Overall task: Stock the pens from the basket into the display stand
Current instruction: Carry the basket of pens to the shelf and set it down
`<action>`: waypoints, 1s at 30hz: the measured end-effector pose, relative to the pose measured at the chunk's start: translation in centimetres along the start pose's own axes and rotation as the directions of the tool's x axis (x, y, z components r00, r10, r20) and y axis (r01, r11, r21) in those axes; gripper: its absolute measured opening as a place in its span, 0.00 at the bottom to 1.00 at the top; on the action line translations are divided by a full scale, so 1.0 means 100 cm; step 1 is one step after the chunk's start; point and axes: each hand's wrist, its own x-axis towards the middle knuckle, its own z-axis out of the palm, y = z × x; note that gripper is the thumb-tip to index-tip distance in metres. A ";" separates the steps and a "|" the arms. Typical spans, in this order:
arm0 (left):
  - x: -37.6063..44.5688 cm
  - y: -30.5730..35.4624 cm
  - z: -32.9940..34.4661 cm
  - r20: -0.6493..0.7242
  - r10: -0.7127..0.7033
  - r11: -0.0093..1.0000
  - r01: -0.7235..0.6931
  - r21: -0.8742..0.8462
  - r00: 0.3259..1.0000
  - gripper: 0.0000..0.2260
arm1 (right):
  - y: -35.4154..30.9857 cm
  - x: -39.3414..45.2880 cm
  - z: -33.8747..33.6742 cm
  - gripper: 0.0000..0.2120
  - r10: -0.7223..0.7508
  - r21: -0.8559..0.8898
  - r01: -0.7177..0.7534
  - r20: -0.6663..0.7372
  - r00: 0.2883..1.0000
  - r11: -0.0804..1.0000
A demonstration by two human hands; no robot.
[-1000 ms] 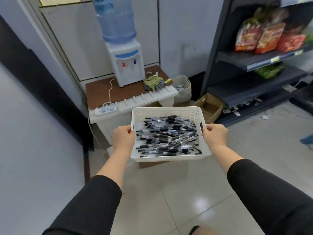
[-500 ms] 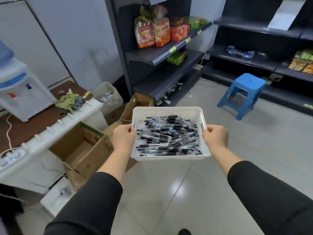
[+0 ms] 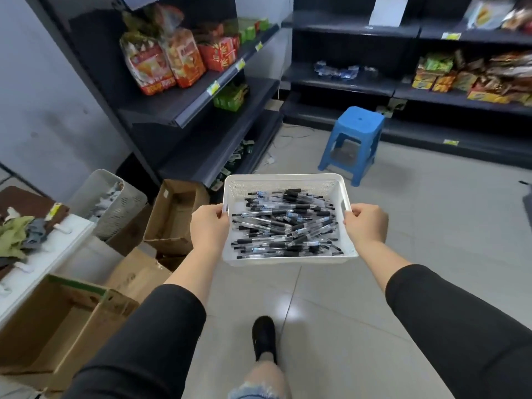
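Note:
I carry a white plastic basket in front of me at waist height, level above the floor. It is filled with several black-and-clear pens lying in a loose heap. My left hand grips the basket's left handle edge. My right hand grips the right handle edge. No display stand is in view.
Dark shelves with snack bags stand at left and along the back. A blue plastic stool stands on the tiled floor ahead. Open cardboard boxes and a grey bin crowd the left. My foot steps forward.
The view has swung right from the water dispenser corner toward the shelves and blue stool. Both hands keep the same grip on the basket, and a foot has come into view.

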 end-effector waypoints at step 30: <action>0.435 0.117 0.191 0.091 0.087 0.996 -0.086 -0.008 0.992 0.10 | -0.075 0.412 0.127 0.08 0.136 0.022 -0.134 -0.113 0.984 0.991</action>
